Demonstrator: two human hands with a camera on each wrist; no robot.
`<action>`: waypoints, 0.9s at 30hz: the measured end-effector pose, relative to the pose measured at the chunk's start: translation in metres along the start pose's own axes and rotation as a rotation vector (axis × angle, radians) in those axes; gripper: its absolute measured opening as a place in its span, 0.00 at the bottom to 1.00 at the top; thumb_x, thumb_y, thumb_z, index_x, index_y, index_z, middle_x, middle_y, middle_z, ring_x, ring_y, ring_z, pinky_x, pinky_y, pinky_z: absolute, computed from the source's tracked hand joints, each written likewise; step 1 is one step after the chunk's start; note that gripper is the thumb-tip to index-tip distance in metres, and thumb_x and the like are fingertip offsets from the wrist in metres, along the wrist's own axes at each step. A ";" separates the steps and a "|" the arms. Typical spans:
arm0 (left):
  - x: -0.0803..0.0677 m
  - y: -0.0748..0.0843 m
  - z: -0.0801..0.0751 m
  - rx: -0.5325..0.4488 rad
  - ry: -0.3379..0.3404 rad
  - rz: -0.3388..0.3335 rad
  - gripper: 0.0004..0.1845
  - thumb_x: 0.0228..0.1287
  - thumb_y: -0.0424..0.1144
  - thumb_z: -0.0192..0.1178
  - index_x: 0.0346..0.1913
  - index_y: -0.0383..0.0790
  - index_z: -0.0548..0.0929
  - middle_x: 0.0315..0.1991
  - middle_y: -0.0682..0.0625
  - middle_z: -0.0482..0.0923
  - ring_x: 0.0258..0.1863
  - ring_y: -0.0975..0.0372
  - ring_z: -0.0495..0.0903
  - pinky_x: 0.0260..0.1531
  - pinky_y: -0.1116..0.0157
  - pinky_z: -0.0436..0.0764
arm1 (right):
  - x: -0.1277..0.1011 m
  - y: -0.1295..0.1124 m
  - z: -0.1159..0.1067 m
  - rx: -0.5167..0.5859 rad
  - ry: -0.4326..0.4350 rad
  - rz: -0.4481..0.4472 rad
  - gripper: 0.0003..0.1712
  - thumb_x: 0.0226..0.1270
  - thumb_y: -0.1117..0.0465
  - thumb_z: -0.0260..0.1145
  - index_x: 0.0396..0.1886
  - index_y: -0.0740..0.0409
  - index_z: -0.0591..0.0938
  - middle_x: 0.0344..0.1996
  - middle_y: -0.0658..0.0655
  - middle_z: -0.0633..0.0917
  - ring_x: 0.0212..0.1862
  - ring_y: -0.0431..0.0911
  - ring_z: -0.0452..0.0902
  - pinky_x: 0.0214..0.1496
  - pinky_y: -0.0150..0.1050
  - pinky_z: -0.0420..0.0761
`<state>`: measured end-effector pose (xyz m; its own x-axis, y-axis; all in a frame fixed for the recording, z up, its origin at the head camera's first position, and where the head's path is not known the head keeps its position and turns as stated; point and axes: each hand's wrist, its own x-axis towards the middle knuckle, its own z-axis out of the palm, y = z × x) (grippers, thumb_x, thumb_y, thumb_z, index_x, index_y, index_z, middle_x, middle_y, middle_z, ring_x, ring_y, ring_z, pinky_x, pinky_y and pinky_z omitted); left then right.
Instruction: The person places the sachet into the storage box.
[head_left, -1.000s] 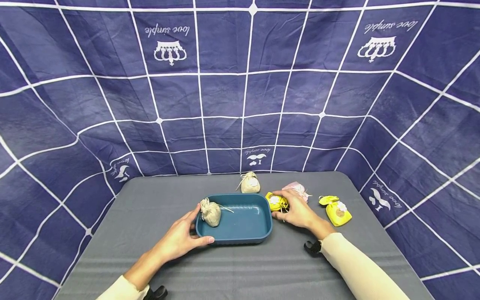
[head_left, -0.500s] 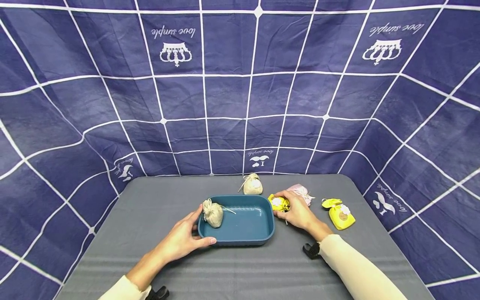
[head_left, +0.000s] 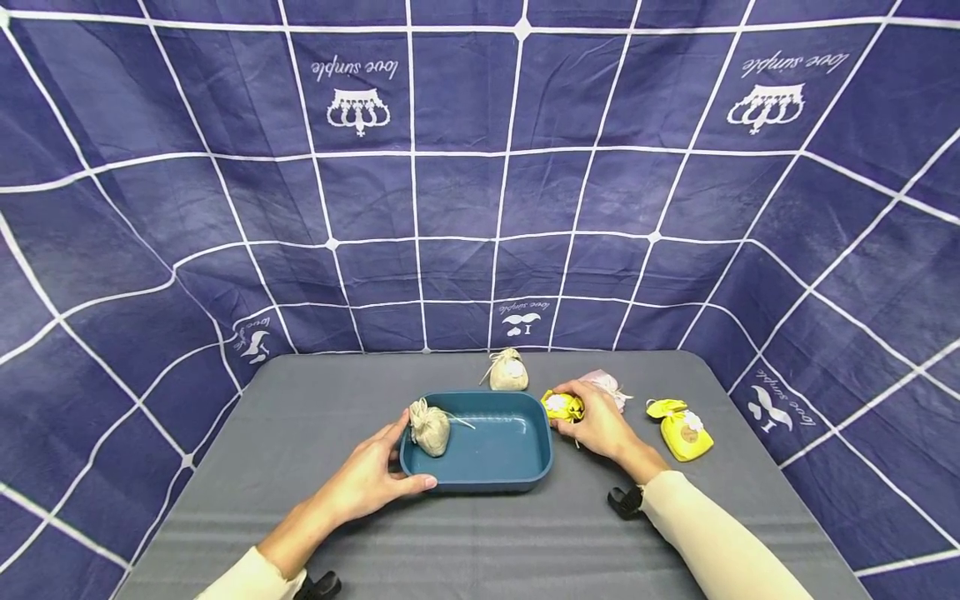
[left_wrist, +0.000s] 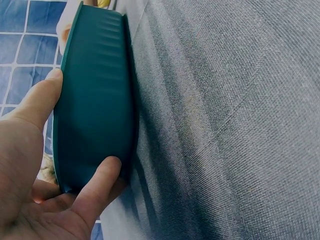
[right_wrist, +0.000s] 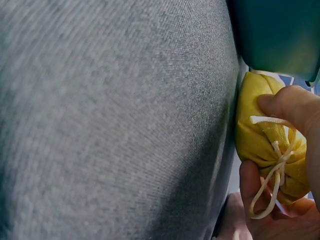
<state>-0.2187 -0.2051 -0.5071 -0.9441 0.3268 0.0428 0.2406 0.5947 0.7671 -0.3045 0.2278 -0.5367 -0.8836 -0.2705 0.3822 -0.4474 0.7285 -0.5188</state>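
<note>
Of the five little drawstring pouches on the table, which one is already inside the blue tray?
The beige pouch at the left end of the blue tray, beside the left hand. The other beige pouch, two yellow ones and the pink one lie outside on the table.

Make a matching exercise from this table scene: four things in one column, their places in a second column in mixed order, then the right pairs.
Things:
1. beige pouch with long strings
2. second beige pouch
3. yellow pouch by the tray
4. blue tray

Places:
A. gripped at its near-left corner by the left hand
B. on the table behind the tray
C. inside the tray, at its left end
D. held in the right hand

Pairs: 1-C, 2-B, 3-D, 4-A
</note>
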 end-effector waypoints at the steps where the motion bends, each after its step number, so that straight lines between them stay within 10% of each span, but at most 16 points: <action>1: 0.000 0.000 0.000 -0.003 -0.002 -0.002 0.72 0.61 0.55 0.91 0.94 0.28 0.55 0.87 0.26 0.68 0.63 0.52 0.95 0.51 0.76 0.92 | -0.001 0.000 -0.001 -0.002 0.004 0.000 0.29 0.60 0.63 0.92 0.60 0.56 0.92 0.54 0.56 0.97 0.57 0.53 0.91 0.62 0.53 0.88; 27: -0.001 0.003 0.001 0.053 0.005 -0.005 0.72 0.61 0.56 0.91 0.94 0.28 0.56 0.85 0.26 0.70 0.60 0.55 0.96 0.54 0.71 0.93 | -0.008 -0.006 -0.035 -0.052 0.091 0.048 0.27 0.69 0.52 0.90 0.63 0.53 0.92 0.53 0.55 0.94 0.50 0.49 0.87 0.52 0.45 0.85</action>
<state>-0.2170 -0.2028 -0.5055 -0.9465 0.3197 0.0427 0.2472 0.6341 0.7326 -0.2898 0.2479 -0.5096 -0.8867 -0.1780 0.4267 -0.3950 0.7713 -0.4990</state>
